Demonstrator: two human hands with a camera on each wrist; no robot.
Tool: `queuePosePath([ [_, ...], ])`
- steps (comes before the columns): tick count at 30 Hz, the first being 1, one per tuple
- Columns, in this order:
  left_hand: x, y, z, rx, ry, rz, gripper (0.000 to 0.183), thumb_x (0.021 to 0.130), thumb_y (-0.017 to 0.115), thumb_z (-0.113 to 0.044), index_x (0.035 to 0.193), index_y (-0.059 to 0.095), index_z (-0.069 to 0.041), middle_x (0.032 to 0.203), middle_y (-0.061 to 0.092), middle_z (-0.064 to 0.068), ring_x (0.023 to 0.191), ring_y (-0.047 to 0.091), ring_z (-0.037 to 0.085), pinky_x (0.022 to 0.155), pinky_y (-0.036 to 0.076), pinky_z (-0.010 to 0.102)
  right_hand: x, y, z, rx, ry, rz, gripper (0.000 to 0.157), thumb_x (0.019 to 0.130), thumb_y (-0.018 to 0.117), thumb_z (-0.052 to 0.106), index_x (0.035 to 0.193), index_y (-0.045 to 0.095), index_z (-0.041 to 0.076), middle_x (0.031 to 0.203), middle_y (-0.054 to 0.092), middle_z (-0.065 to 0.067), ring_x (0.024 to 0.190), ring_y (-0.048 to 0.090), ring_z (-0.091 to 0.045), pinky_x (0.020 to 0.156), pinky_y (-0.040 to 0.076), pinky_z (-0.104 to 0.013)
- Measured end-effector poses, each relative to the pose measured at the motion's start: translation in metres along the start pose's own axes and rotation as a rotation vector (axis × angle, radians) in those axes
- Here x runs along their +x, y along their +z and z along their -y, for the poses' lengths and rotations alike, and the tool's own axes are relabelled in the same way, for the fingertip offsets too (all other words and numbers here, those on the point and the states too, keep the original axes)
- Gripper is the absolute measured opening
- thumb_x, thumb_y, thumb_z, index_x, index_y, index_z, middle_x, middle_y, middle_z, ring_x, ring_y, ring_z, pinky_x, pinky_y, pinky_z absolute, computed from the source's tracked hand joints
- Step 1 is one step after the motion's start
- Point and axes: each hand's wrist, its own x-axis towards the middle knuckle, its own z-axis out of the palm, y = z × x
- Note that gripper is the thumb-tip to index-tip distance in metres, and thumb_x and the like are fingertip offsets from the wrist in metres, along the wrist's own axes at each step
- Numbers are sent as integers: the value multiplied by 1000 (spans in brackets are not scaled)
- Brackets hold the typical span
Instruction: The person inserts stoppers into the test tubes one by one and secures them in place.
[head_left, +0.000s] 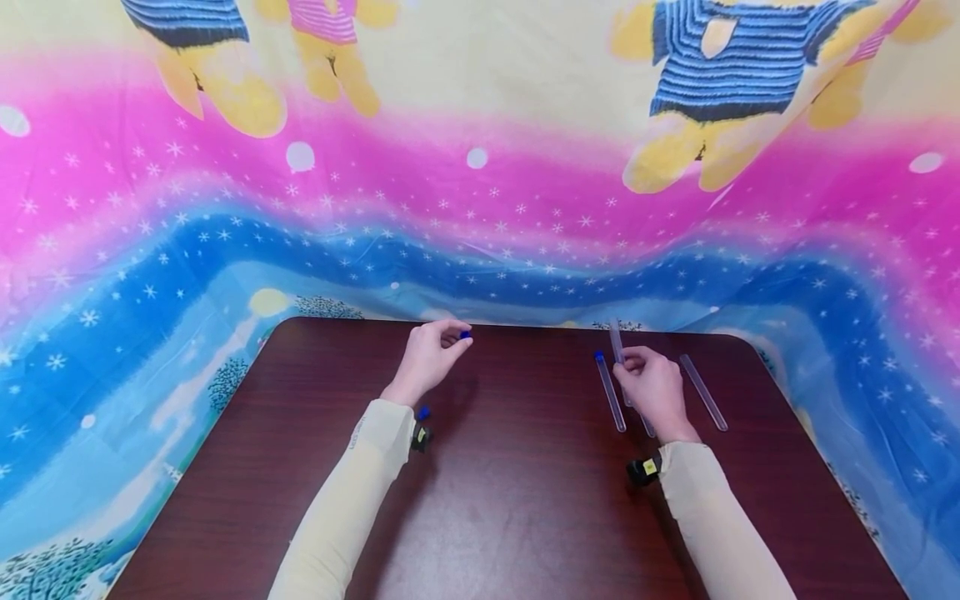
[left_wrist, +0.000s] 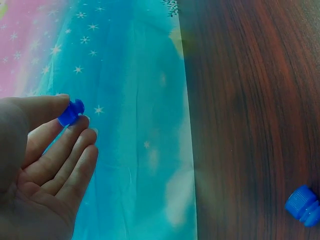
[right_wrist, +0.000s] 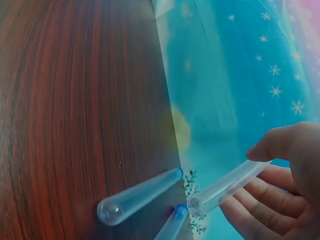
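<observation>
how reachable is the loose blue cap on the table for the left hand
Probably yes: the loose blue cap lies uncovered on the table beside the left sleeve. The left hand would likely need to draw back, and it pinches another blue cap.

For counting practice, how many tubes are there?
4: one tube in the right hand, one partly hidden by it, one left, one right. The hand could hide more.

4 tubes (head_left: 704, 392): 3 on bench (head_left: 517, 492), 1 held. 4 blue caps (head_left: 423, 412): 2 fitted, 1 on bench, 1 held. 2 hands (head_left: 430, 353) (head_left: 654, 388).
</observation>
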Motion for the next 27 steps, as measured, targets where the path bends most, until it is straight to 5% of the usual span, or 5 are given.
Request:
queuePosePath([
  [10, 1, 1, -2, -19, -6, 11, 22, 97, 73, -21, 117, 75, -12, 107, 74, 8, 91, 68, 17, 84, 56, 34, -5, 9, 12, 34, -34, 32, 22, 89, 73, 9, 109, 74, 0, 85, 73, -11, 74, 71, -25, 68, 56, -43],
  [27, 4, 5, -8, -28, 2, 5, 20, 96, 75, -18, 115, 76, -12, 100, 73, 0, 88, 69, 16, 82, 56, 32, -14, 21, 30, 80, -33, 119, 27, 92, 73, 12, 117, 71, 2, 91, 72, -11, 78, 70, -24, 69, 59, -44],
])
